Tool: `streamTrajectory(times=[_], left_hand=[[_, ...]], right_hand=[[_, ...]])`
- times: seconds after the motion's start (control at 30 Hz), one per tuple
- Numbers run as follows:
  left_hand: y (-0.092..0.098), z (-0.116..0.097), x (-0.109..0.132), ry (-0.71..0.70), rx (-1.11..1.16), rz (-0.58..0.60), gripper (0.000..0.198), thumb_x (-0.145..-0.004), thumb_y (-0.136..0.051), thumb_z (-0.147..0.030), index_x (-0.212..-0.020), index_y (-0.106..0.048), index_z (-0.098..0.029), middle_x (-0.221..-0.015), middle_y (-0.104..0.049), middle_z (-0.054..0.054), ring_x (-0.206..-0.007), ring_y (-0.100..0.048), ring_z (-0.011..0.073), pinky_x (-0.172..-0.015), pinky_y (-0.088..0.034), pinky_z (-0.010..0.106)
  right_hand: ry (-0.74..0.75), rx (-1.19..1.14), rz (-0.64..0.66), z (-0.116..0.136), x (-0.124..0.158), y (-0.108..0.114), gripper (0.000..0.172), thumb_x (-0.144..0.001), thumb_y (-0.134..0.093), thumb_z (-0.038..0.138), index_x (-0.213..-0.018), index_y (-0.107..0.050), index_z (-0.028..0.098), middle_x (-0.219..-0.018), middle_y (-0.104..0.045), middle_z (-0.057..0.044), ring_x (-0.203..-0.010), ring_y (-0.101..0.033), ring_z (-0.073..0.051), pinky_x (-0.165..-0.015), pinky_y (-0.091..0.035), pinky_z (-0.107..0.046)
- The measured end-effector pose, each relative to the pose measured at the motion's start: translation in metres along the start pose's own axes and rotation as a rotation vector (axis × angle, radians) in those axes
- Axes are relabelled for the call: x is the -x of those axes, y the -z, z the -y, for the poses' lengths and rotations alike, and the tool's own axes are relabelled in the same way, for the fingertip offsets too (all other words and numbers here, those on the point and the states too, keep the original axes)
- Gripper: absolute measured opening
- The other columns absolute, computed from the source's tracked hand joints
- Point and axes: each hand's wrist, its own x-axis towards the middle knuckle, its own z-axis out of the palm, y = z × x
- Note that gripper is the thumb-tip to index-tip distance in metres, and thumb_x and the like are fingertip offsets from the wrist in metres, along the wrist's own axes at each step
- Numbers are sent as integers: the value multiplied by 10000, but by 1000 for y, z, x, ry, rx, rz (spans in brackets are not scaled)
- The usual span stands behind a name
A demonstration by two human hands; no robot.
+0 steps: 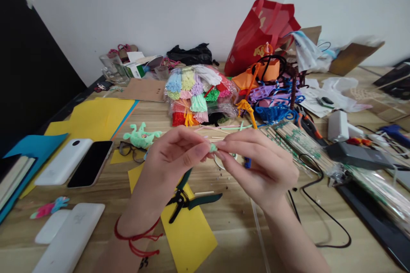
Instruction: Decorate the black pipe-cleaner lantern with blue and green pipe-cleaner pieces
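Observation:
Both hands meet above the middle of the table, fingertip to fingertip. My left hand pinches a small light green piece of pipe cleaner between thumb and forefinger. From the other side, my right hand grips the same piece with its thumb and fingers. Most of the piece is hidden by the fingertips. Behind my left hand lies a light green fuzzy figure. Dark green-handled pruning shears rest below the hands on a yellow sheet.
Bagged bundles of coloured pipe cleaners lie behind the hands, with a red bag farther back. Left are a phone, white power banks and glasses. Right are packed sticks, pliers and a black cable.

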Motion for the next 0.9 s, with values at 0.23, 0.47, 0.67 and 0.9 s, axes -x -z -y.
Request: streamTrajectory(times=[0.23,0.47,0.67,0.9], left_hand=[[-6,1,-2,-68,-33,-40,93,-800,-823,-315,-815,-740,-275,-805,-746,-24,-729,-710,126,-625,-590,222],[-16,-2,4,-304,-192,-105,95,-838,-769,-150,-850,-731,-236,-851,-737,-12,-846,-716,113,-801,-602,201],[-8,11,0,-633,-404,-45,208,-868,-708,-70,-978,-726,-245,-936,-758,20,-859,-710,146,-785,-594,279],[-10,2,2,-624,-462,-241,132,-852,-758,-138,-922,-734,-247,-827,-750,-17,-774,-720,134,-708,-600,246]], right_hand=[[-183,-225,-72,-1,2,-6,280,-784,-763,17,-961,-775,234,-848,-785,-24,-785,-722,-166,-737,-608,-309],[-598,-555,-125,5,1,-8,173,-754,-808,91,-786,-790,260,-748,-760,3,-680,-690,-142,-648,-585,-275],[-837,-759,-117,5,1,-9,109,-744,-836,182,-690,-769,249,-603,-688,44,-521,-581,-77,-519,-504,-190],[-856,-789,-84,11,0,-10,85,-820,-795,266,-740,-780,243,-650,-728,26,-533,-598,-85,-511,-514,-195]])
